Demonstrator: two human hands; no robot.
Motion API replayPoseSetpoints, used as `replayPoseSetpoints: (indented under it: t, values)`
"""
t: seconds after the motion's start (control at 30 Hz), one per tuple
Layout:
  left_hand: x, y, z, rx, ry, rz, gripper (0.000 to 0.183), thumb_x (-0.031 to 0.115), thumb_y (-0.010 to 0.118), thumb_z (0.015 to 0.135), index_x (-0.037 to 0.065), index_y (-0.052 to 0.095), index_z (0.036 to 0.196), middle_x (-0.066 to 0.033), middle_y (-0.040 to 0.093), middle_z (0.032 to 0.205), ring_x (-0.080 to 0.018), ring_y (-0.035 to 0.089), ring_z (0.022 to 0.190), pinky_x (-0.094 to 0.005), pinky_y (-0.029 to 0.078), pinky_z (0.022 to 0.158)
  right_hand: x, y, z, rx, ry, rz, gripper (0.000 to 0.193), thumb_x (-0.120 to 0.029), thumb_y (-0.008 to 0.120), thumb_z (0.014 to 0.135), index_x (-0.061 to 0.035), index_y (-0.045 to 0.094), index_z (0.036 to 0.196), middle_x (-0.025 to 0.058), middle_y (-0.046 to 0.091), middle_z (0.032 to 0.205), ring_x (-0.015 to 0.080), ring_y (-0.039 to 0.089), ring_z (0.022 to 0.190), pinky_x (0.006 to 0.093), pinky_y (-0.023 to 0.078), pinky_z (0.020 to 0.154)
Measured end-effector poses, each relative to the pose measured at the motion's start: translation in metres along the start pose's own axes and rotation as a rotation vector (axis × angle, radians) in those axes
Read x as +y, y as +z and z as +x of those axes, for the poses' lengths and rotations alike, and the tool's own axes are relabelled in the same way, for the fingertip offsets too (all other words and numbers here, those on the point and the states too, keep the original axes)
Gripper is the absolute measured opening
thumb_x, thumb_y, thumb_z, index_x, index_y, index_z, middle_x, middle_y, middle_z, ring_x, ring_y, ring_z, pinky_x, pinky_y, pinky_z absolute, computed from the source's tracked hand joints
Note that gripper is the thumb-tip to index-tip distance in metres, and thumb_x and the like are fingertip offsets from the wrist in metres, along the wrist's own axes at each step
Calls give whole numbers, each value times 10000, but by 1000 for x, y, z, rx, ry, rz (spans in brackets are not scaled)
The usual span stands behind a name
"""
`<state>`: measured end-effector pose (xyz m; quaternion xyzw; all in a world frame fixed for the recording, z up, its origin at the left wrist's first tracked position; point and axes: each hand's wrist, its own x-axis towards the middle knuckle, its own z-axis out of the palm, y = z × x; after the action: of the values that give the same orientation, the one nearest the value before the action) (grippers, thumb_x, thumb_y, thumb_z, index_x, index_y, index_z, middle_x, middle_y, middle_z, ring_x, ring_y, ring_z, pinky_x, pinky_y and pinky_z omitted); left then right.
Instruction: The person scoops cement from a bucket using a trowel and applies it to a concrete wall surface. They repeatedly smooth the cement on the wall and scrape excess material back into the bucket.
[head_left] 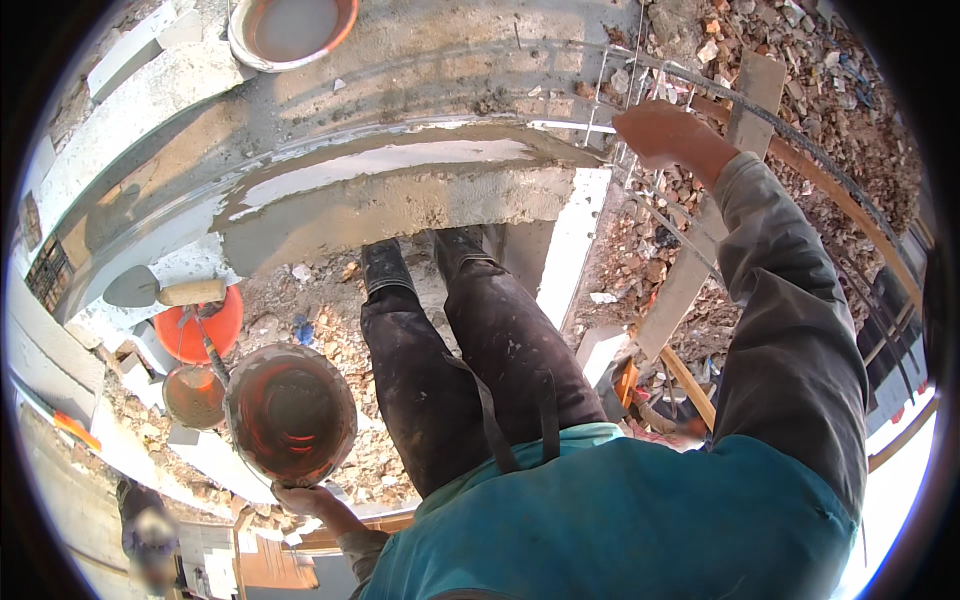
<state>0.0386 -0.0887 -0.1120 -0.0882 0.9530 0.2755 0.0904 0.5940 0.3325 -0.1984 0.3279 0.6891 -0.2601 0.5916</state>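
Observation:
My left hand (305,499) grips the lower rim of a dark bucket (237,420), which is tilted so that its inside faces up. Grey, wet-looking residue coats the inside, with reddish patches. My right arm reaches out to the far right, above the wall's end. There my right hand (660,133) is closed beside thin strings and a narrow white strip (570,126); what the fingers hold is hidden. Below it to the left runs a low wall (400,205) with wet grey mortar (330,150) and a pale band on top.
A trowel (132,287) with a wooden handle lies at the left, above an orange-red bucket (205,325). A basin of grey liquid (292,28) stands at the far edge. Brick rubble (800,180) and a plank (755,100) lie at the right. Another person (150,530) is at lower left.

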Motion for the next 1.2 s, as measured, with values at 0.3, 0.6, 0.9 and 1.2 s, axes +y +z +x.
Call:
replayPoseSetpoints:
  t: [0.3,0.6,0.9,1.2]
  values:
    - [6,-8,13,28,-44,-114,405,253,462,835,-80,551,1049,-195,541,1062,-295,565,945,-411,498,790,-51,-14,0,291,-70,223,390,-3,569,772,-54,505,1153,178,622,1023,333,584,1035,447,448,900]
    - [-6,-28,33,0,45,75,381,258,435,878,-54,581,1040,-210,564,1075,-324,566,953,-422,471,813,-154,-115,64,255,-259,76,236,-13,632,737,4,647,972,180,640,1017,339,619,983,428,507,829]
    - [-37,-40,62,68,-164,-269,282,217,473,804,-23,588,898,-86,548,873,-203,539,799,-357,449,689,-315,-252,104,872,-796,470,537,-195,593,823,-19,427,1303,241,578,1123,395,542,1087,446,428,935]
    - [-93,-64,93,-6,-157,-137,360,257,438,840,-25,629,958,-172,554,940,-284,535,866,-398,441,789,-282,-224,93,703,-464,288,532,-101,573,786,-50,431,1297,237,579,1107,400,535,1093,475,434,919]
